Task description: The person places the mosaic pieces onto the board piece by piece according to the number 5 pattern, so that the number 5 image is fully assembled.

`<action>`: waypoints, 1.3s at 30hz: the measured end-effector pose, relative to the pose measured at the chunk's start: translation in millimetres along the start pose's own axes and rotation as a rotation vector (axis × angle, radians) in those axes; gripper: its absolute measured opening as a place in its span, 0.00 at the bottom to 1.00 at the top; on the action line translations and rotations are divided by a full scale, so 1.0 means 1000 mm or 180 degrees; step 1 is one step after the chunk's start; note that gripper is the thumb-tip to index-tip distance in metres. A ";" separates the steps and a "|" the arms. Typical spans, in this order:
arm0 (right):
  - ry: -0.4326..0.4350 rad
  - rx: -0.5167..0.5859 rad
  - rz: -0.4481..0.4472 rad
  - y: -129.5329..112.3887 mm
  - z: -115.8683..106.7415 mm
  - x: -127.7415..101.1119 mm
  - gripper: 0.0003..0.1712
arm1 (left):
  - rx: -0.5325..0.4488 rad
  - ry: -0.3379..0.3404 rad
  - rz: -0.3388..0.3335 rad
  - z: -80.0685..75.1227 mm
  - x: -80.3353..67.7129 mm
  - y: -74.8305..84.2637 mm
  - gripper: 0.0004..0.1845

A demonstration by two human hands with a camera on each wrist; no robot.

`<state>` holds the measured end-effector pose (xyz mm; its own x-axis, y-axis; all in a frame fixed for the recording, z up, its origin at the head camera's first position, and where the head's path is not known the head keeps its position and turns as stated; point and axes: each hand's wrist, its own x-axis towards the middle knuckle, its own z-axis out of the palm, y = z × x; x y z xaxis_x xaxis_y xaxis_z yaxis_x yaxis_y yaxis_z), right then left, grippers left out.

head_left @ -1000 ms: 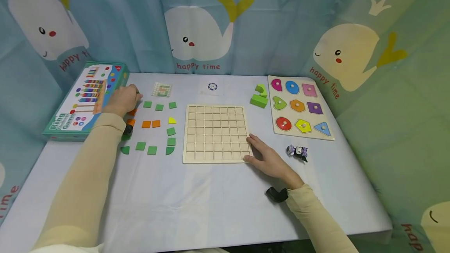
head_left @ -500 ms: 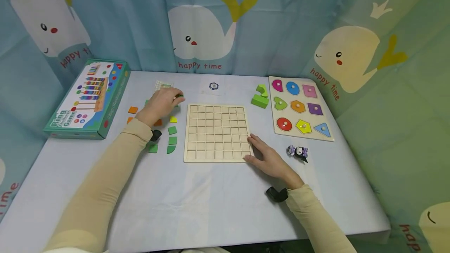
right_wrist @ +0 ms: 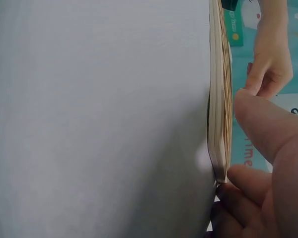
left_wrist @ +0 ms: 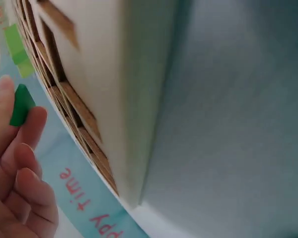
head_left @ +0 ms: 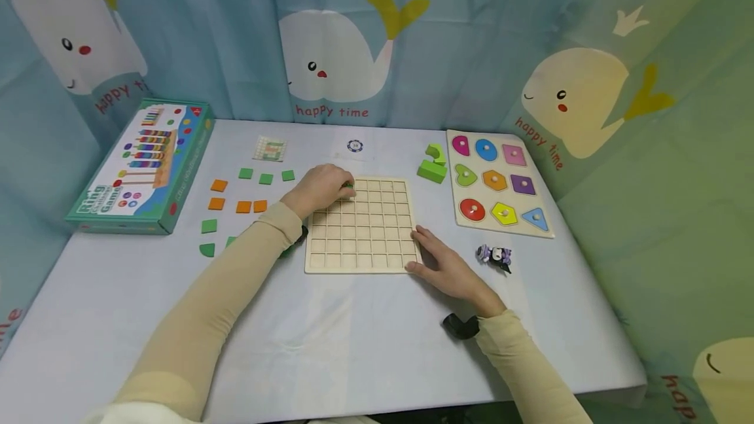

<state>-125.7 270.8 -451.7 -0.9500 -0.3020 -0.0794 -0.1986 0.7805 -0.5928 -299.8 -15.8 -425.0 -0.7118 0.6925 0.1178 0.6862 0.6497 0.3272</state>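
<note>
The left hand is pinching a green tile between thumb and index finger, its grip narrowed to the piece. That tile is hanging just above the far left part of the board. The right hand is touching the board's right edge, its grip spread wide and holding nothing. Left of the board, 4 orange tiles and several other green tiles are lying on the surface. A card is lying behind them, a box farther left. Right of the board, 2 green blocks are sitting beside a puzzle, and a figure is lying in front of it.
</note>
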 end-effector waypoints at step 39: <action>-0.0011 0.0062 0.0001 0.000 0.000 0.000 0.44 | -0.0633 -0.0610 -0.0313 -0.016 -0.004 -0.013 0.17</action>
<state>-125.6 270.4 -451.9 -0.9492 -0.3036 -0.0825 -0.1934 0.7698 -0.6082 -308.6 -32.2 -414.7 -0.7192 0.6880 -0.0966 0.5589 0.6556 0.5078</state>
